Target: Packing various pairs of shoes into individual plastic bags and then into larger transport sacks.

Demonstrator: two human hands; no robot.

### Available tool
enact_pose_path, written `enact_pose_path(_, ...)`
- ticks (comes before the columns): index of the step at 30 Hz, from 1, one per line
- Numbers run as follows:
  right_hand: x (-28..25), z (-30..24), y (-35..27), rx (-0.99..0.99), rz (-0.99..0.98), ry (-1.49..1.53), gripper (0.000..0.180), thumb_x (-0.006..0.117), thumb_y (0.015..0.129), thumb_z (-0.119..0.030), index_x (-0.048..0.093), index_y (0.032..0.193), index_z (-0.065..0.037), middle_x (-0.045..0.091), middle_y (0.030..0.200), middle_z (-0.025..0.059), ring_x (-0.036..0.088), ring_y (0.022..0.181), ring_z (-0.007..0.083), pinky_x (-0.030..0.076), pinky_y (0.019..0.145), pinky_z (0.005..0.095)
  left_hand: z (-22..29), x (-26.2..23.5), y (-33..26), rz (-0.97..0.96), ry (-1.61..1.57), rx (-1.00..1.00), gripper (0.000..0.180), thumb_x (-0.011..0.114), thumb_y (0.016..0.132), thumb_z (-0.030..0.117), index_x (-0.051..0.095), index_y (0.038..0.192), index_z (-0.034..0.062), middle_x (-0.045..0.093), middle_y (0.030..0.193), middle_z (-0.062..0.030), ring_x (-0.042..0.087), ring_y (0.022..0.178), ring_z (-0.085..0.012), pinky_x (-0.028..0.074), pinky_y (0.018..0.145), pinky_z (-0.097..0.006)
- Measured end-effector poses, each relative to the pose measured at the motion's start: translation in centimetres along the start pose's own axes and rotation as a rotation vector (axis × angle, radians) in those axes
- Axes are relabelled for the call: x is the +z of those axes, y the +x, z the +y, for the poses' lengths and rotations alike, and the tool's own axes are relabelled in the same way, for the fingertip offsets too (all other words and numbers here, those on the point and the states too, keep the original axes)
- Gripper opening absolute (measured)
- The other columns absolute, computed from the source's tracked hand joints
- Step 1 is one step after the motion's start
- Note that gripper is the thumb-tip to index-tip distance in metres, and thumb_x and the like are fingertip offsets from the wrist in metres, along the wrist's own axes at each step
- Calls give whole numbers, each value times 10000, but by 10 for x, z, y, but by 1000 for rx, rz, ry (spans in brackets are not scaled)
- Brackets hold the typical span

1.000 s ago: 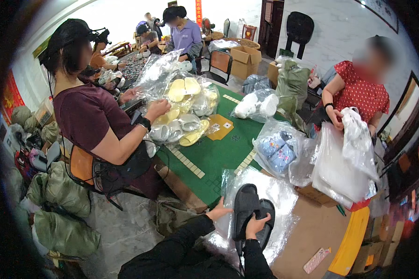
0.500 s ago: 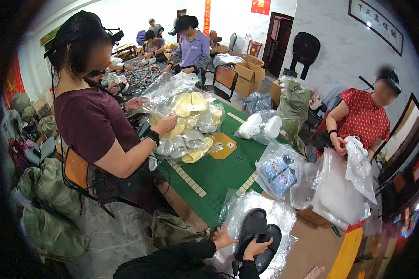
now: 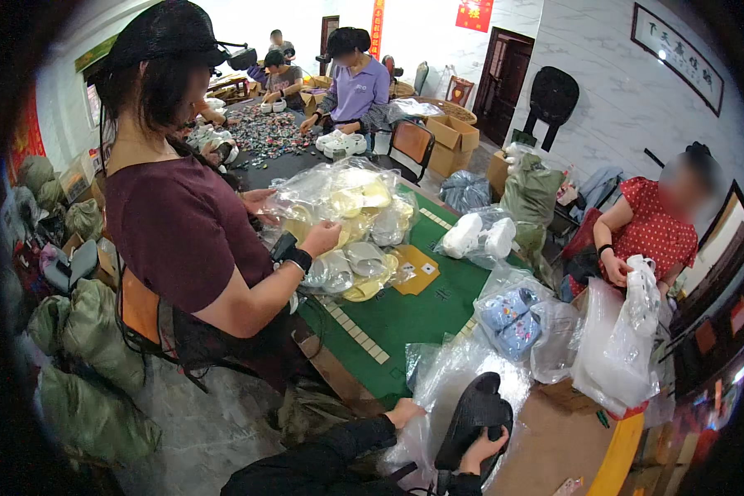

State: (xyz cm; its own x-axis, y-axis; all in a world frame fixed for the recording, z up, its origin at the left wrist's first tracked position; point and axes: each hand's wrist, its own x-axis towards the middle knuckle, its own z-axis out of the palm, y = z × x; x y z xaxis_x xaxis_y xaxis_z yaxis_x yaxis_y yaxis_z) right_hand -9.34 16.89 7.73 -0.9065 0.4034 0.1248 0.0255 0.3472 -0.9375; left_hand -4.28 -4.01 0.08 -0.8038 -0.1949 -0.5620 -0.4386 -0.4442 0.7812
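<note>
A pair of black slippers is in my right hand, whose fingers are wrapped round them near the lower right. The slippers lie together over a clear plastic bag at the near end of the table. My left hand is closed at the bag's left edge, its fingertips pressed on the plastic. Just beyond the bag, clear bags hold blue clogs.
On the green table lie bagged yellow slippers and bagged white shoes. A person in maroon stands left; another in red handles white clogs right. A stack of clear bags overhangs cardboard.
The black slippers have turned and now lie stacked rather than crossed. My left hand has gone from spread fingers to a pinch on the bag. The person in red now holds the white clogs higher.
</note>
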Motion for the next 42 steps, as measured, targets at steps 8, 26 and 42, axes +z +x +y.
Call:
enact_pose_path(8,-74,-59,-3,6,20,71,496,454,717,142,433,1195,10,451,1202,150,412,1142,272,298,1000,362,-25,-83,27,439,494,378,897,774,588,190,293,1329,36,449,1211,-257,461,1103,-343,385,913,-400)
enact_pose_path(26,-187,53,13,77,244,-61,434,543,712,72,476,1130,-26,504,1132,155,476,1093,281,345,940,347,-2,52,-66,-672,1940,827,584,504,835,465,349,1350,238,199,1444,-128,192,1313,-358,192,1043,-507)
enact_pose_path(42,-154,119,-11,-180,-264,-527,309,637,751,-172,564,1033,-67,292,1323,323,263,1245,449,231,1006,490,15,8,-114,-554,2076,690,486,570,813,356,452,1278,277,297,1391,-155,258,1281,-377,228,1030,-522)
